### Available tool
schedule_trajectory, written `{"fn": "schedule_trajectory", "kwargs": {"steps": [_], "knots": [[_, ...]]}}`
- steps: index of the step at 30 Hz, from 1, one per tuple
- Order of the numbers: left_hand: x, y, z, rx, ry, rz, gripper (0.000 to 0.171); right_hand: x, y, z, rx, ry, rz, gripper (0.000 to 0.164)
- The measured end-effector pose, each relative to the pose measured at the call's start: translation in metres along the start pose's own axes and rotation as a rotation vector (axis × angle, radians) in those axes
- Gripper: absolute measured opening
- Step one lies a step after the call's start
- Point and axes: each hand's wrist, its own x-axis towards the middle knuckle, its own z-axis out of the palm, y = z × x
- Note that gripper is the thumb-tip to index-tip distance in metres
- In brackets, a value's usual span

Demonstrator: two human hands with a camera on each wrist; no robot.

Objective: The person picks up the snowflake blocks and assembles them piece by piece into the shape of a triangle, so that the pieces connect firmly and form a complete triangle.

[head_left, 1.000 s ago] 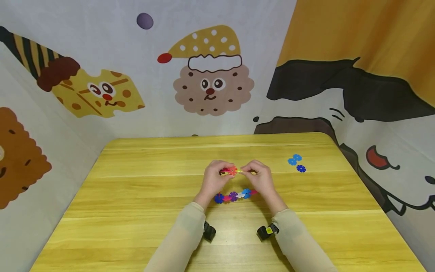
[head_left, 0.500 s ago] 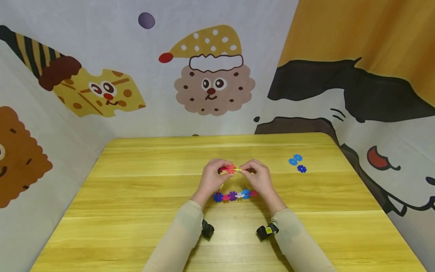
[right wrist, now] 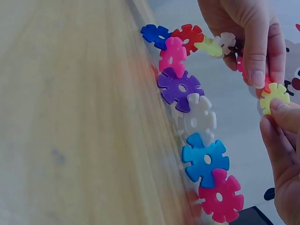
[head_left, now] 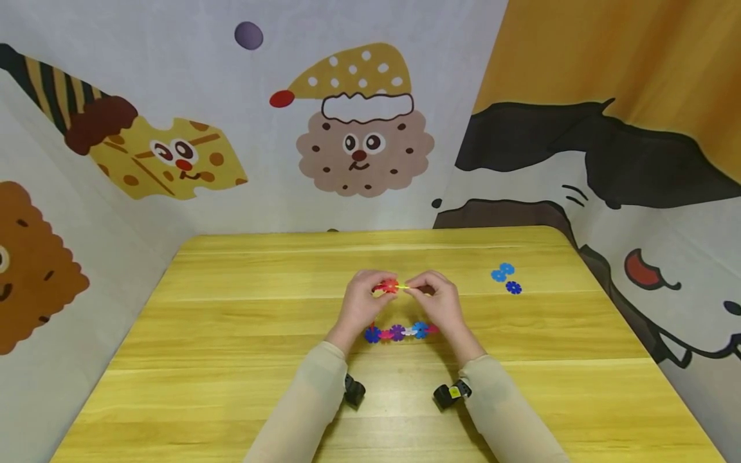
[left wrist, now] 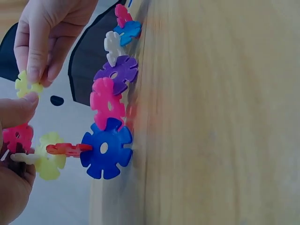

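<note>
My left hand (head_left: pixel 363 302) pinches a red snowflake disc (head_left: pixel 390 286) near the end of a chain of slotted plastic discs. Between the right hand's (head_left: pixel 438 299) thumb and fingers is a yellow snowflake disc (right wrist: pixel 274 97), set edge to edge against the red one. From the left hand the chain runs down through a pale yellow disc (left wrist: pixel 50 157) and another red disc (right wrist: pixel 187 39) to a dark blue disc (left wrist: pixel 107 149). There it turns along the table through pink, purple (right wrist: pixel 180 89), white, light blue (right wrist: pixel 205 159) and pink (right wrist: pixel 221 196) discs. Fingers partly cover the held stretch.
Two light blue discs (head_left: pixel 502 272) and a dark blue disc (head_left: pixel 513 287) lie loose at the back right of the wooden table (head_left: pixel 243 360). A cartoon-printed cloth (head_left: pixel 255 212) hangs behind the table. A black camera (head_left: pixel 446 396) sits at the right wrist.
Both hands have risen slightly and shifted a little left with the red and yellow discs, which stay together. The lower row of the chain lies nearly where it was.
</note>
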Motion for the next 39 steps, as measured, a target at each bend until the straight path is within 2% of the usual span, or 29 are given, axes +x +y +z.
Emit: {"fn": "schedule_trajectory", "kwargs": {"steps": [6,10,19,27,30,34,39], "knots": [[-0.001,0.001,0.0,-0.01,-0.004,0.004,0.032,0.0,0.001,-0.001,-0.012,-0.017,-0.007,0.007],[-0.001,0.001,0.0,-0.01,0.008,0.03,0.032,-0.001,0.001,0.0,-0.008,-0.022,0.005,0.007],[-0.002,0.001,0.007,0.095,0.112,0.056,0.022,-0.001,0.0,0.002,0.026,-0.022,0.046,0.005],[-0.001,-0.001,0.009,0.079,0.166,0.065,0.015,-0.002,-0.002,-0.001,0.053,-0.066,0.043,0.008],[0.0,-0.002,0.009,0.068,0.173,0.062,0.014,-0.003,-0.013,-0.01,0.04,-0.083,0.025,0.01],[-0.001,-0.003,0.008,0.045,0.183,0.055,0.014,-0.006,-0.024,-0.03,-0.013,-0.056,0.04,0.011],[-0.001,-0.004,0.008,0.036,0.197,0.062,0.015,-0.009,0.011,-0.064,-0.058,0.011,0.131,0.012]]}}
